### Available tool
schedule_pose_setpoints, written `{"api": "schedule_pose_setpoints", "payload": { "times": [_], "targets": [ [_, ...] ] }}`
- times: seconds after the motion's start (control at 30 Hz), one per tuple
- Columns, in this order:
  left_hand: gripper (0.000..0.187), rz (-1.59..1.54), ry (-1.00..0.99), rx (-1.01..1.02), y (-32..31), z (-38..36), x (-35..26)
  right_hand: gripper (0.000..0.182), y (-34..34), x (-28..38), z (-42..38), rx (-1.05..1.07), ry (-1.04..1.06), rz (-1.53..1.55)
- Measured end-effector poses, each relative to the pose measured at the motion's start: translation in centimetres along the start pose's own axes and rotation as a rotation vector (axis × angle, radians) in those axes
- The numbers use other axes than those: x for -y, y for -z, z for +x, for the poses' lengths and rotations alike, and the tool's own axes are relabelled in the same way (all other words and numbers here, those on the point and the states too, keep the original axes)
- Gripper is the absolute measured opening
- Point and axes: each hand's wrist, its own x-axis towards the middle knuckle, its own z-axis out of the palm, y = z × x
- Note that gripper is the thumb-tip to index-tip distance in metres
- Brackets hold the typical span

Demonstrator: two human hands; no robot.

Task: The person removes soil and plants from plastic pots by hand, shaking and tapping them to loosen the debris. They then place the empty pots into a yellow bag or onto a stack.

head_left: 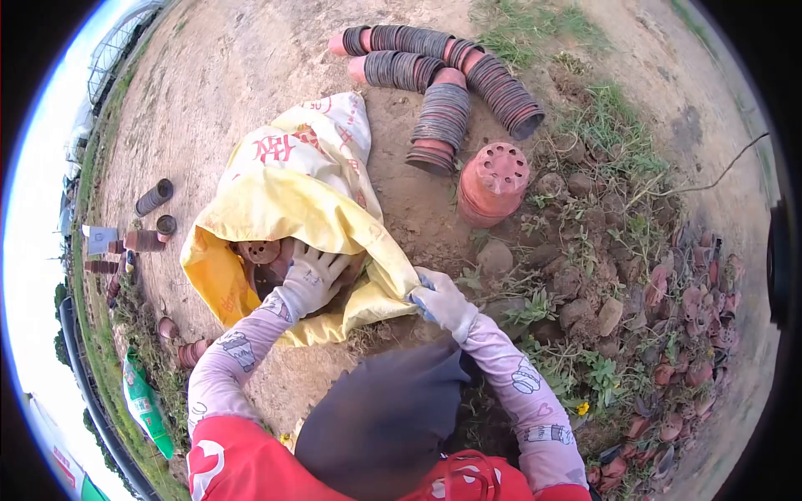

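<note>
A yellow and white woven sack [292, 200] lies on the dirt in front of me, with red printed characters and its mouth turned toward me. Inside the mouth, a reddish plastic flowerpot [261, 250] with holes in its base shows. My left hand [313, 280], in a pale work glove, reaches into the mouth and rests with fingers spread against the pots there. Part of what lies beneath that palm is hidden. At the right side of the mouth, my gloved right hand [443, 302] is closed on the sack's yellow edge.
Long nested stacks of black and reddish pots [443, 117] lie beyond the sack. An upturned reddish pot stack [493, 184] stands right of it. Weedy clods [576, 292] and a heap of crumpled pots [685, 326] are on the right. More pots [154, 197] lie left, near a green bag [144, 405].
</note>
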Motion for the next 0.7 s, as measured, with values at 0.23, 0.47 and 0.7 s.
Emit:
{"api": "schedule_pose_setpoints", "payload": {
  "times": [0.23,0.47,0.7],
  "targets": [
    [0.055,0.117,0.328,0.066,-3.1,-2.5,11.7,0.022,2.1,-3.7,-8.9,-0.053,-0.071,0.053],
    [0.052,0.033,0.353,0.353,-3.3,-3.6,8.8,0.033,1.8,-2.5,-9.3,-0.258,0.152,-0.036],
    [0.049,-0.097,0.181,0.714,2.8,-1.7,-1.5,0.026,10.2,-0.8,-14.6,-0.36,0.284,-0.261]
  ]
}}
